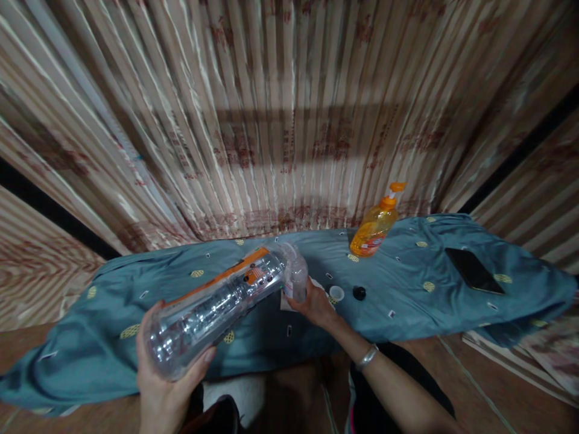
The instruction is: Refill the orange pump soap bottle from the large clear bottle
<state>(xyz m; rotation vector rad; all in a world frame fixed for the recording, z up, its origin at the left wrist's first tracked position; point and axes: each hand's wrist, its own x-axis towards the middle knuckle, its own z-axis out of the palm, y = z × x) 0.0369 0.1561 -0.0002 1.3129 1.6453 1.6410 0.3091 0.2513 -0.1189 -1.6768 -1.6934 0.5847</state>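
Observation:
My left hand (167, 374) wraps round the base of a large clear plastic bottle (221, 307) with an orange label. The bottle lies tilted, its narrow end pointing up and to the right. At that end my right hand (316, 304) grips a small clear plastic container (296, 274), which appears to meet the large bottle's mouth. Whether liquid passes between them I cannot tell. Just right of my right hand, a small white cap (336, 293) and a black cap (359, 293) rest on the cloth. Something pale and flat (289, 303) lies partly hidden under the container.
Blue-green cloth with yellow patterns (154, 277) covers the low surface. A pump bottle of orange liquid (373, 232) stands at the back right. Farther right lies a dark, flat tablet or phone (474, 270). A striped curtain (289, 120) hangs behind.

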